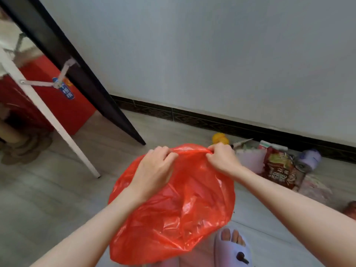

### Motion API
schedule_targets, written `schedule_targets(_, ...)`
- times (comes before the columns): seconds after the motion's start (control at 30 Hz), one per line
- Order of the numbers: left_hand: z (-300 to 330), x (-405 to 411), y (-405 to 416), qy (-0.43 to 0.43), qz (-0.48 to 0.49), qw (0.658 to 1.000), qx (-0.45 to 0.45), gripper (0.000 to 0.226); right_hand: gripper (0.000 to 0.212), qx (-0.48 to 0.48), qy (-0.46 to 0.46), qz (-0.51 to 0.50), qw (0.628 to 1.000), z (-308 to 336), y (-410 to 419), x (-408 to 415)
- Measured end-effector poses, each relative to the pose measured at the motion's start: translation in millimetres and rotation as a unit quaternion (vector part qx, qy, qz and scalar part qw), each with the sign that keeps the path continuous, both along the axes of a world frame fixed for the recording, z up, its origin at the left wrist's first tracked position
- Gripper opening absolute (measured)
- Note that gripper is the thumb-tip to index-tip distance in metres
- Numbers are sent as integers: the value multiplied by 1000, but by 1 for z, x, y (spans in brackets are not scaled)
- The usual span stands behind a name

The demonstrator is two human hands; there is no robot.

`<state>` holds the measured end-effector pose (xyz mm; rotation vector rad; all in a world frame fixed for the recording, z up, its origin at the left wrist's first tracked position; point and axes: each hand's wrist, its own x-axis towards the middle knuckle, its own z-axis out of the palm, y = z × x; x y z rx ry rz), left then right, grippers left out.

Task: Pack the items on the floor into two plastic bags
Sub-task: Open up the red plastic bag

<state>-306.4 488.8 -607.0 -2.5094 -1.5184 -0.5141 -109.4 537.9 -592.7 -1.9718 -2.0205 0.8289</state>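
A red plastic bag [179, 205] hangs in the air in front of the person, held by its top edge above the floor [48, 199] and billowing downward toward a foot in a lilac slipper [231, 247]. The left hand [154, 170] reaches in from the lower left with the forearm angled up, its fingers [167, 156] curled and clamped on the bag's upper rim. The right hand [221, 158] comes in from the lower right, wrist bent, its fingers [212, 148] pinched together on the same rim just beside the left hand, so the two grips sit close along the gathered edge. Behind the bag, near the dark skirting board [250, 126], items lie on the floor: a yellow object [219, 138], a pale pink packet [250, 158], a red printed snack bag [279, 170] and a lilac roll [308, 158], all close together. At the left stand a white table leg [48, 116] and a red box [63, 105]
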Motion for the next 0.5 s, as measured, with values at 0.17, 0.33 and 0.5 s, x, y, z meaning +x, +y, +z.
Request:
schedule_targets(0.17, -91, 22, 18, 32, -58, 953, -296, 37, 28, -23, -32, 10, 999, -56, 27, 5)
schedule_targets(0.33, -161, 58, 52, -23, -12, 879, -477, 47, 29, -1, -60, 22, 998, -89, 52, 11)
schedule_targets(0.5, -198, 71, 44, 191, -11, 747, -637, 80, 26, 86, -151, 57, 983, -91, 72, 23)
